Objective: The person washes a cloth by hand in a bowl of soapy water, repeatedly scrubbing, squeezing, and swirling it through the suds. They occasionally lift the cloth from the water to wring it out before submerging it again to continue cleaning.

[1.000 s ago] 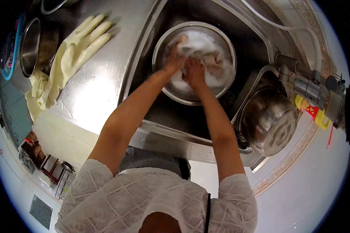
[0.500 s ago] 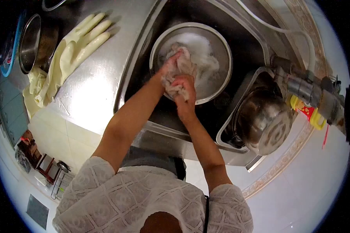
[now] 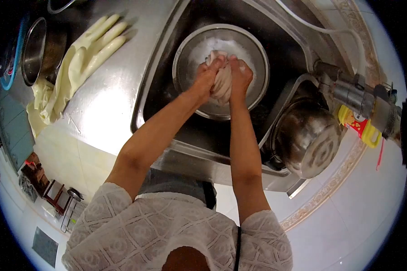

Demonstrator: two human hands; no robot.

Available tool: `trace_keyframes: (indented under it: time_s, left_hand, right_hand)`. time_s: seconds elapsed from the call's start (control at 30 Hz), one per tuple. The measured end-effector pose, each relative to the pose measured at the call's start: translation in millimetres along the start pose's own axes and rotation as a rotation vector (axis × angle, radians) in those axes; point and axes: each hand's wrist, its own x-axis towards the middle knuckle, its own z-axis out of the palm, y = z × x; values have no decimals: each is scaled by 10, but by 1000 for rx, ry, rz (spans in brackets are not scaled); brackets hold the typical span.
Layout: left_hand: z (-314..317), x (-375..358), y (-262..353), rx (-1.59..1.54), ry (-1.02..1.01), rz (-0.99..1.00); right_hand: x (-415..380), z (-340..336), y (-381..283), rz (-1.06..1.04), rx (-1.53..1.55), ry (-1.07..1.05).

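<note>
A wet, pale cloth (image 3: 222,86) is bunched between my two hands over a round metal basin (image 3: 182,49). My left hand (image 3: 207,77) is closed on the cloth's left side. On the other side, my right hand (image 3: 240,76) grips it with curled fingers. Whitish, sudsy water (image 3: 242,52) lies in the basin beneath. The basin stands inside a dark sink (image 3: 167,90). Part of the cloth is hidden by my fingers.
Pale yellow rubber gloves (image 3: 79,63) lie on the steel counter (image 3: 135,54) at left, beside a metal pot (image 3: 54,49). An upturned metal pot (image 3: 309,140) rests in the smaller basin at right, near the grey faucet (image 3: 348,92). A white hose (image 3: 321,31) runs behind.
My hands have shifted slightly right and now stand side by side on the cloth. The cloth, loosely crumpled before, is gathered into a tighter bundle. Less foam shows.
</note>
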Motion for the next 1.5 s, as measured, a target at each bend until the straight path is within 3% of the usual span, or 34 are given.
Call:
trace_keyframes:
  time_s: [0.07, 0.1, 0.17, 0.2, 0.23, 0.27, 0.3, 0.33, 0.4, 0.53, 0.6, 0.67, 0.7, 0.77, 0.8, 0.83, 0.87, 0.9, 0.93, 0.97, 1.03, 1.07, 1.13, 1.17, 1.2, 1.27, 1.3, 1.4, 1.5]
  left_hand:
    - [144, -134, 163, 303, 277, -71]
    - [89, -101, 192, 307, 274, -66]
    - [-134, 14, 208, 516, 496, 1]
    - [-243, 39, 204, 514, 495, -2]
    - [-355, 58, 188, 565, 352, -59]
    - [-444, 103, 140, 613, 207, -114]
    - [-427, 154, 141, 785, 269, -186]
    - [-423, 164, 132, 787, 267, -187]
    - [-374, 97, 112, 731, 310, -175]
    - [-305, 29, 129, 631, 328, -58]
    - [-298, 65, 180, 646, 338, -54]
    - [-314, 43, 102, 643, 354, -72]
    - [-323, 58, 61, 641, 361, -78]
    - [-411, 200, -115, 587, 393, -78]
    - [-441, 243, -166, 529, 423, -104]
    - [-421, 232, -178, 532, 422, -86]
    - [-386, 221, -190, 338, 384, -93]
    - [-366, 251, -170, 144, 340, -100]
    - [-446, 341, -165, 143, 336, -86]
    - [-601, 445, -190, -63, 191, -159]
    - [-587, 376, -68, -362, 15, -271]
    - [-611, 364, -99, -366, 22, -278]
    - [-500, 262, -69, -397, 2, -71]
    - [-375, 128, 17, -212, 36, -195]
    - [-223, -6, 2, -233, 50, -232]
    - [-79, -124, -79, 590, -87, 236]
    - [-110, -158, -99, 710, -139, 351]
    - [-336, 23, -153, 284, -223, 165]
    - [-642, 267, -329, 262, -284, 157]
  right_hand:
    - [100, -43, 184, 223, 261, 127]
    - [71, -90, 201, 199, 508, 182]
    - [-64, -341, 112, 241, 620, 240]
    - [-94, -453, 97, 288, 726, 304]
    - [-95, -516, 261, 290, 719, 304]
    - [-115, -559, 543, 80, 250, 178]
    - [-145, -555, 567, -128, -215, 48]
    - [-144, -505, 594, -127, -214, 51]
    - [-209, -266, 606, -374, -942, 10]
    - [-203, 107, 518, -354, -977, -144]
    - [-98, 6, 422, -550, -1058, -634]
    - [28, -42, 64, -32, -1026, -717]
    - [42, 81, 365, -54, -1018, -707]
    - [66, 429, 1256, -266, -949, 228]
    - [35, 439, 1113, -279, -934, 236]
    - [-42, 395, 851, -171, -616, 42]
    - [-134, 324, 596, -69, -301, -152]
    - [-255, 255, 444, -208, -280, -178]
    - [-387, 167, 308, -340, -259, -205]
    - [-511, 33, 79, -346, -256, -205]
    - [-710, -186, -325, -673, -376, -316]
    - [-773, -198, -354, -664, -379, -321]
    - [-951, -202, -358, -820, -185, -228]
    - [-999, -192, -244, -806, -150, -266]
    - [-1070, -191, -306, -830, -228, -261]
    - [-1099, -95, -443, -861, -312, -201]
    - [-1073, -54, -450, -867, -319, -152]
    - [-931, 45, -425, -832, -365, 1]
    - [-686, 55, -460, -844, -340, 130]
